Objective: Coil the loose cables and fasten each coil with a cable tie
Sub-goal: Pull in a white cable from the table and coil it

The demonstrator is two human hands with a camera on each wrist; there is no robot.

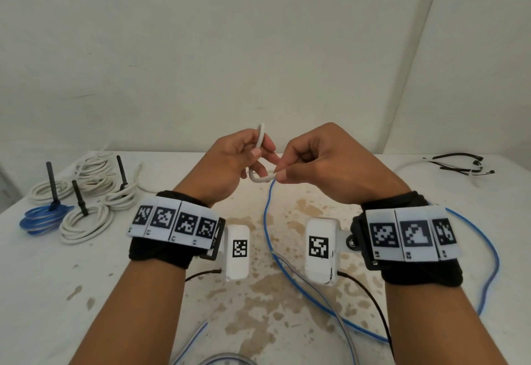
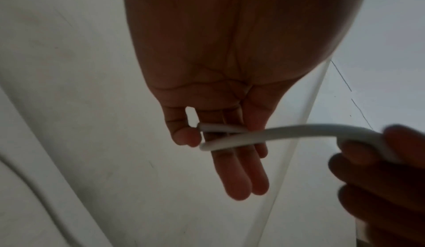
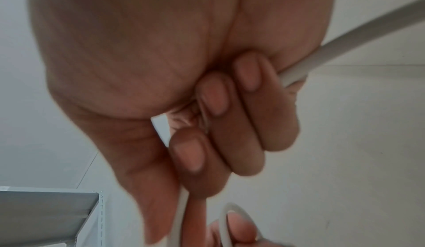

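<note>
Both hands, left hand (image 1: 230, 160) and right hand (image 1: 324, 160), pinching white cable (image 1: 261, 137) with curled fingers, tied coils (image 1: 86, 192) at nine o'clock.

Head view evenly lit, sharp; wrist views dim, blurry, w/ edge distortion.

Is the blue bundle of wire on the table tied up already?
Yes, the coiled blue wire at the table's left has a black tie fastened round it.

White cable (image 1: 260, 160) bent into small loop, held mid-air; blue cable (image 1: 268, 238) loose on surface (image 1: 115, 278); tied coils (image 1: 83, 192) far left.
</note>
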